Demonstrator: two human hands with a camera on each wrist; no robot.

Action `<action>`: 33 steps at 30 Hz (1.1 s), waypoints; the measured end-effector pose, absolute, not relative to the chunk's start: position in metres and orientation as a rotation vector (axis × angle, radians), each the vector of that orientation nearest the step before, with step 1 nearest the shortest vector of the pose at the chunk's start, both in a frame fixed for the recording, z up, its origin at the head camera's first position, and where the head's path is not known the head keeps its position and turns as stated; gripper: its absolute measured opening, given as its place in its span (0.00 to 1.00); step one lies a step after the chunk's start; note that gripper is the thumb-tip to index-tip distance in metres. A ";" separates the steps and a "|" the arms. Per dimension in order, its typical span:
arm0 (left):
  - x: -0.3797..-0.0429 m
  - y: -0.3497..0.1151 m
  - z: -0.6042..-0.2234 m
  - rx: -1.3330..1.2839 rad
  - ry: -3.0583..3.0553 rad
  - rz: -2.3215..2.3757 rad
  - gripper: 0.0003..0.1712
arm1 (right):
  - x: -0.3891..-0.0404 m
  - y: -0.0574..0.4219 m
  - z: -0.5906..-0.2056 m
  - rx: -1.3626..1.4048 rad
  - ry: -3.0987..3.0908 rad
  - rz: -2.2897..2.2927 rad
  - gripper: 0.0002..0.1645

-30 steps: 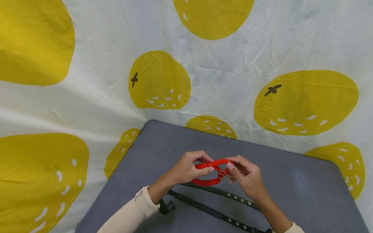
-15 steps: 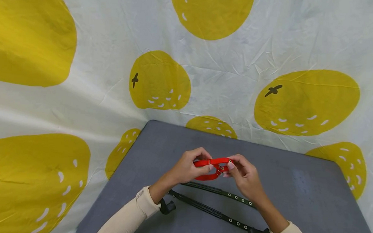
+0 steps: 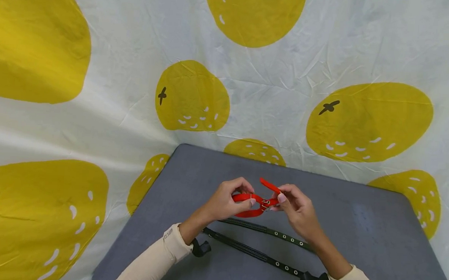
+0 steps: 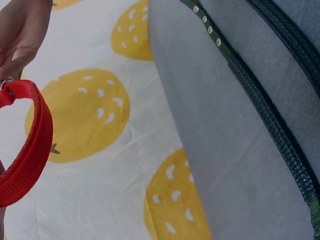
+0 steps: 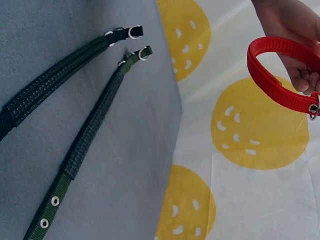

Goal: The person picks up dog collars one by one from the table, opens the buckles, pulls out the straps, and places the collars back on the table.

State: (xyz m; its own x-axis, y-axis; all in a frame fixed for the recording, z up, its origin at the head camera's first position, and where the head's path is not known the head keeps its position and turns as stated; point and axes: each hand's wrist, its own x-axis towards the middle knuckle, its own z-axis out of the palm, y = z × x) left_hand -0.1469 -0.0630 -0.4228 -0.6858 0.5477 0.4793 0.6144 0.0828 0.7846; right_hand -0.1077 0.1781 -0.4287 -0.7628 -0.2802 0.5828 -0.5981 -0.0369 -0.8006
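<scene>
A red webbing collar [image 3: 248,214], curled into a loop, is held above the table between both hands. My left hand [image 3: 230,199] pinches the loop's left side between thumb and fingers. At the buckle end, my right hand [image 3: 300,209] pinches the strap, and the collar's loose tip [image 3: 270,185] sticks up and to the left from its fingers. Metal hardware [image 3: 265,204] shows between the hands; the right fingers partly hide it. In the left wrist view the red band [image 4: 35,155] arcs at the left edge. The right wrist view shows the padded loop [image 5: 272,82] and a ring [image 5: 314,109].
Two dark collars with eyelets, one black [image 3: 241,247] and one green [image 3: 276,234], lie side by side on the grey table [image 3: 355,257] beneath the hands. A white cloth with yellow fruit shapes [image 3: 264,108] hangs behind and to the left of the table.
The strap's tip, earlier running along the loop between both hands, now stands up free of the left hand. The right hand has shifted slightly right; the left hand is nearly still.
</scene>
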 end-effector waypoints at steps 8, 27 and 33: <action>-0.145 -0.063 -0.421 -1.198 -2.321 -1.700 0.10 | -0.106 0.176 -0.431 0.832 -2.050 1.884 0.09; -0.147 -0.063 -0.421 -1.214 -2.342 -1.703 0.09 | -0.109 0.174 -0.432 0.678 -2.262 1.805 0.06; -0.151 -0.064 -0.421 -1.208 -2.337 -1.694 0.09 | -0.111 0.175 -0.432 0.665 -2.279 1.817 0.11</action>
